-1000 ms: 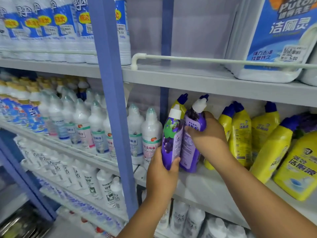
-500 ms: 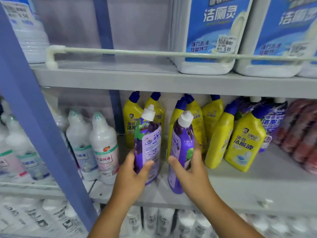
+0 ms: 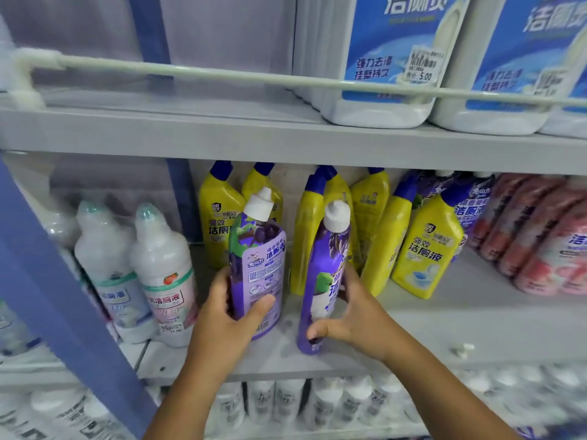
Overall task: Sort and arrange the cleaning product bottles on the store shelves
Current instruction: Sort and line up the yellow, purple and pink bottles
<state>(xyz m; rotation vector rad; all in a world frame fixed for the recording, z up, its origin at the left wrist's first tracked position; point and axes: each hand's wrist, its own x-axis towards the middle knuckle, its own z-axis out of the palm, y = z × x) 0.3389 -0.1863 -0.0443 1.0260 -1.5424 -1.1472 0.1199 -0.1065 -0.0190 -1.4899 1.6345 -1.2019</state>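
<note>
You are holding two purple bottles at the front of the grey middle shelf [image 3: 476, 325], one in each hand. Your left hand [image 3: 222, 319] is wrapping round the lower part of the left purple bottle [image 3: 259, 268], thumb lying across its label and fingers curling behind it. Your right hand [image 3: 352, 315] is gripping the right purple bottle [image 3: 320, 281] low down, thumb in front and fingers round the far side; that bottle is leaning a little to the right, its base touching the shelf. Both bottles are wearing white caps and standing just in front of a row of yellow bottles [image 3: 425, 246] with blue caps. White bottles [image 3: 165, 274] are standing to the left, pink bottles [image 3: 552, 249] to the right.
</note>
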